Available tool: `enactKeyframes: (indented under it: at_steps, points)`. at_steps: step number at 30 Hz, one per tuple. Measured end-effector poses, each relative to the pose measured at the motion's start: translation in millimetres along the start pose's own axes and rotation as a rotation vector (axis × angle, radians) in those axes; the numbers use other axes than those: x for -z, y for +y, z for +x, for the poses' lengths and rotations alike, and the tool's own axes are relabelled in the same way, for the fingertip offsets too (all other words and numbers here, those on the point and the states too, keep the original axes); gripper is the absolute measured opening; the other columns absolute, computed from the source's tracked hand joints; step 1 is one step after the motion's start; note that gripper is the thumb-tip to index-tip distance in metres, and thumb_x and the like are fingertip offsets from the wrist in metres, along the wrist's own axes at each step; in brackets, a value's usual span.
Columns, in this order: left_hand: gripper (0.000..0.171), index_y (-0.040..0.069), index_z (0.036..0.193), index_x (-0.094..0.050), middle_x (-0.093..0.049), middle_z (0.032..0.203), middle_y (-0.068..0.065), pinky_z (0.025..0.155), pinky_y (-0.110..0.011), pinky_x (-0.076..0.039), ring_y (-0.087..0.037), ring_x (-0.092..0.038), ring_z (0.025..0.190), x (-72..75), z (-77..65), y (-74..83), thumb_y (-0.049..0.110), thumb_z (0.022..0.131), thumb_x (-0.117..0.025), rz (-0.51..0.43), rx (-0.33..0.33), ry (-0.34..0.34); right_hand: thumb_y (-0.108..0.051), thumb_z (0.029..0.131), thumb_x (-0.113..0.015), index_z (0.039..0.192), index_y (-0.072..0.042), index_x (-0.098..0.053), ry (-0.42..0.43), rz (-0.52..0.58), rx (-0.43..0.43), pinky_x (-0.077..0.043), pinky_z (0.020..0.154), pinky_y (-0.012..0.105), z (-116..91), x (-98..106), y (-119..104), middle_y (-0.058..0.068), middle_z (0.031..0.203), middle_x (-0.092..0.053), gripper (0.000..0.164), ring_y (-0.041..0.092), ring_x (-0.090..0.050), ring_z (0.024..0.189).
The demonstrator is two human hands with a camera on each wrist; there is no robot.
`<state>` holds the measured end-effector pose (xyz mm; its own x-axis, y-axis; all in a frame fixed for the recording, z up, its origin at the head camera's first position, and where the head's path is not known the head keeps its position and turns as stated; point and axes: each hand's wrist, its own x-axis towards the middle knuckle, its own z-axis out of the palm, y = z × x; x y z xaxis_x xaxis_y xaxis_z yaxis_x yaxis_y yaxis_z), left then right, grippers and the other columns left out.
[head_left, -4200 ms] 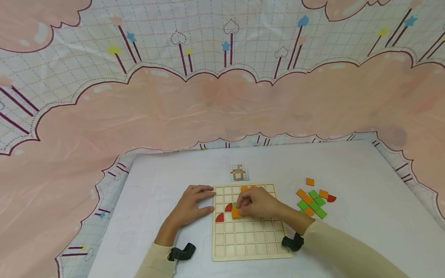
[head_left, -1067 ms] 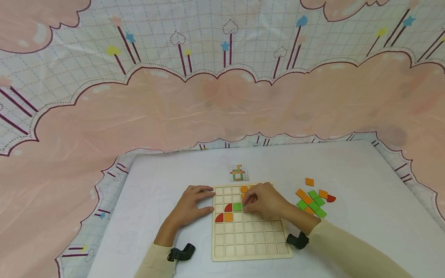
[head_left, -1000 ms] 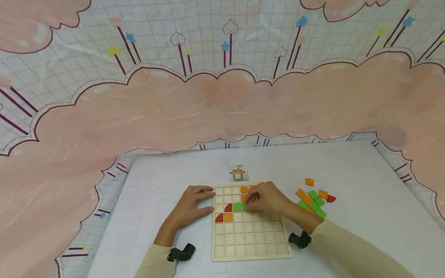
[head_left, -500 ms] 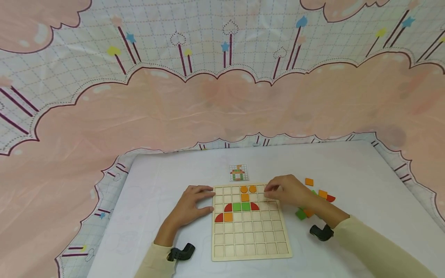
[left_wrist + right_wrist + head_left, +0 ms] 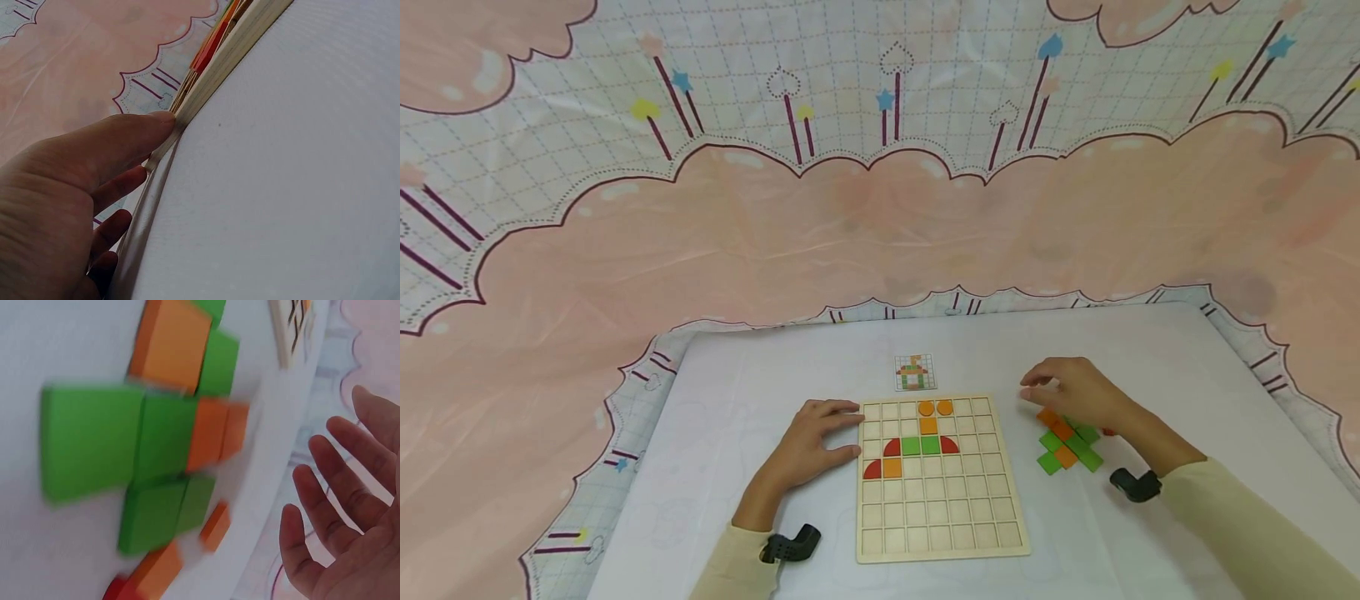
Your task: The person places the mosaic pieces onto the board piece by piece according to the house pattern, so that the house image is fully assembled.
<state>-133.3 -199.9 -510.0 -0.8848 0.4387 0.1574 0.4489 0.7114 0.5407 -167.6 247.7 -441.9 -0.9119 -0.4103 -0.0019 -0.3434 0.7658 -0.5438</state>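
Observation:
My left hand (image 5: pixel 812 442) rests at the left edge of a wooden grid board (image 5: pixel 943 512). In the left wrist view the thumb and a fingertip touch the board's side (image 5: pixel 206 81), with no curl around it. On the board lie two orange discs (image 5: pixel 936 407), an orange square (image 5: pixel 928 426), two green squares (image 5: pixel 920 446) between red quarter-circles (image 5: pixel 950 445), and, one row lower, a third red quarter-circle (image 5: pixel 872 470) beside another orange square (image 5: pixel 892 468). My right hand (image 5: pixel 1071 390), fingers spread and holding nothing, hovers over loose green and orange tiles (image 5: pixel 1078 450), partly hiding them.
A small picture card (image 5: pixel 914 372) with a gridded coloured pattern lies behind the board. A white cloth (image 5: pixel 737 375) covers the table, and a patterned pink backdrop (image 5: pixel 880 233) rises behind it. Each wrist wears a black camera mount (image 5: pixel 1135 485).
A second green square and the right-hand red quarter-circle now show on the board. An orange square sits beside the lower red quarter-circle. My right hand has moved right to the tiles; the left stays.

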Motion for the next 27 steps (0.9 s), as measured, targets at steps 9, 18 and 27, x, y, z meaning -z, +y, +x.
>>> enactKeyframes:
  at_steps: [9,18,27]
  points:
    - [0.046,0.023,0.130,-0.072,-0.062,0.140,0.004,0.106,-0.052,-0.041,-0.024,-0.051,0.126,0.2,0.3,0.3,0.036,0.086,-0.081,-0.008,0.011,-0.003,-0.034,0.097,-0.071,0.119,-0.014,-0.074,0.001,-0.042,-0.133,-0.045,0.101,0.067,-5.4,13.1,30.1,0.015,0.129,-0.068,0.031,0.042,-0.056,0.125]
    - [0.048,0.022,0.130,-0.072,-0.062,0.141,0.004,0.108,-0.052,-0.041,-0.024,-0.049,0.127,1.7,0.8,3.7,0.036,0.086,-0.081,-0.003,0.036,-0.023,-0.038,0.093,-0.075,0.118,-0.012,-0.074,-0.012,-0.060,-0.221,-0.051,0.097,0.062,-7.3,12.0,56.7,0.019,0.127,-0.067,0.036,0.041,-0.058,0.118]
    - [0.047,0.022,0.130,-0.072,-0.062,0.141,0.003,0.107,-0.052,-0.041,-0.024,-0.050,0.126,1.9,0.8,2.8,0.036,0.086,-0.081,-0.007,0.027,-0.021,-0.031,0.090,-0.079,0.109,-0.012,-0.076,-0.024,-0.061,-0.257,-0.057,0.090,0.054,-10.6,10.9,65.0,0.017,0.119,-0.070,0.027,0.038,-0.062,0.111]
